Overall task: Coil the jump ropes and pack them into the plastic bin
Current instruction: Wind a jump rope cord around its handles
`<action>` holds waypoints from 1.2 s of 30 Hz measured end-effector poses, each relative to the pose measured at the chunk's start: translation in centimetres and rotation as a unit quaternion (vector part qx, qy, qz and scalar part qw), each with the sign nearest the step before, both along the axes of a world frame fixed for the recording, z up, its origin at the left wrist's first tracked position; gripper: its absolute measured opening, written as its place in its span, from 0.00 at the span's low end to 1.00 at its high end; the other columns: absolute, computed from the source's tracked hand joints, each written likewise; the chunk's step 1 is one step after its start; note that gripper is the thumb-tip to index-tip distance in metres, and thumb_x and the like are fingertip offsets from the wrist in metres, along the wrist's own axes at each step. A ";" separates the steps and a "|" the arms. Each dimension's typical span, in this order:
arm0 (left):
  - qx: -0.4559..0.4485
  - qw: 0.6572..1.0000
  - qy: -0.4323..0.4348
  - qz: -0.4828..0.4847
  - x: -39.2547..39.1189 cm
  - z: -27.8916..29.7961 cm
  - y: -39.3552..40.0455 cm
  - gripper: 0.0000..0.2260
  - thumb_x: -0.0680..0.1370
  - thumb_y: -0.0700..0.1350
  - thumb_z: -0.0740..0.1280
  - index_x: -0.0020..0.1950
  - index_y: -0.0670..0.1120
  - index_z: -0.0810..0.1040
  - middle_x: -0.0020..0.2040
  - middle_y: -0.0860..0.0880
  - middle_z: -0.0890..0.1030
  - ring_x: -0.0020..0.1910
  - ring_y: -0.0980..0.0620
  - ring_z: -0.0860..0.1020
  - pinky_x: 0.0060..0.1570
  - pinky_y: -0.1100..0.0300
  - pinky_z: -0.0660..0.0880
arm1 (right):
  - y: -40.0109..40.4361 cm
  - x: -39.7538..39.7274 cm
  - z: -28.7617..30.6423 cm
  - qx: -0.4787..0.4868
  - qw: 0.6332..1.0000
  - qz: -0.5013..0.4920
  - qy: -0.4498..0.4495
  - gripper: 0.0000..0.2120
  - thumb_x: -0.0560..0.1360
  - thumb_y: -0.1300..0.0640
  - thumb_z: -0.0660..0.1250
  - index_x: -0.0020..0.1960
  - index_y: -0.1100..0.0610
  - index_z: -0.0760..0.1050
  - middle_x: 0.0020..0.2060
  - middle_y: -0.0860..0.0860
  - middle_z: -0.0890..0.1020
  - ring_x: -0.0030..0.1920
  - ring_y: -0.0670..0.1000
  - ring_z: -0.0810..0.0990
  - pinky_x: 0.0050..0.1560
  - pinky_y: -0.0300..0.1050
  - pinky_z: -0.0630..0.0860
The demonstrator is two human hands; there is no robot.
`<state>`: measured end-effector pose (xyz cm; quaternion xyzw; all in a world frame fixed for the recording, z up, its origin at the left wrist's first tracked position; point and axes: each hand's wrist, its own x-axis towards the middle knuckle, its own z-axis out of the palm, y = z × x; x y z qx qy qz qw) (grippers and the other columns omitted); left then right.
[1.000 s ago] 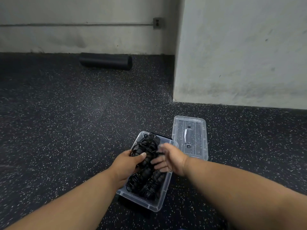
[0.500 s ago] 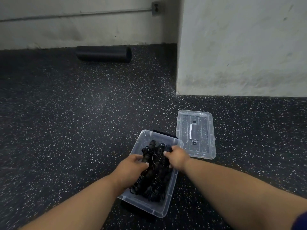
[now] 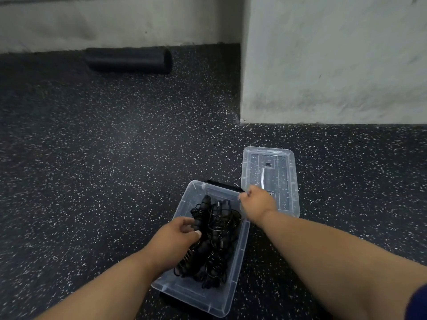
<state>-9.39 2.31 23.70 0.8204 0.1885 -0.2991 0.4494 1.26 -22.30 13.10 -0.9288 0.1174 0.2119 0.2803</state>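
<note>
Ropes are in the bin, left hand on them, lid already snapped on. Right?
Not quite. The head view shows the lid lying off on the floor beside the open bin. The jump ropes are inside, left hand on them.

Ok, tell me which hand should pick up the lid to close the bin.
The right hand. It is at the near left corner of the clear lid, which lies on the floor right of the plastic bin. The left hand is down in the bin on the coiled jump ropes, farther from the lid.
</note>
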 end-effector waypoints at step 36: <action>0.005 0.999 0.039 0.031 2.5 -1.8 0.1 0.11 0.81 0.51 0.72 0.63 0.59 0.78 0.56 0.57 0.84 0.54 0.63 0.82 0.45 0.73 0.72 | -8.3 3.0 -9.7 -0.336 0.843 0.420 0.024 0.16 0.80 0.60 0.64 0.67 0.50 0.76 0.57 0.51 0.82 0.56 0.53 0.82 0.60 0.49 0.77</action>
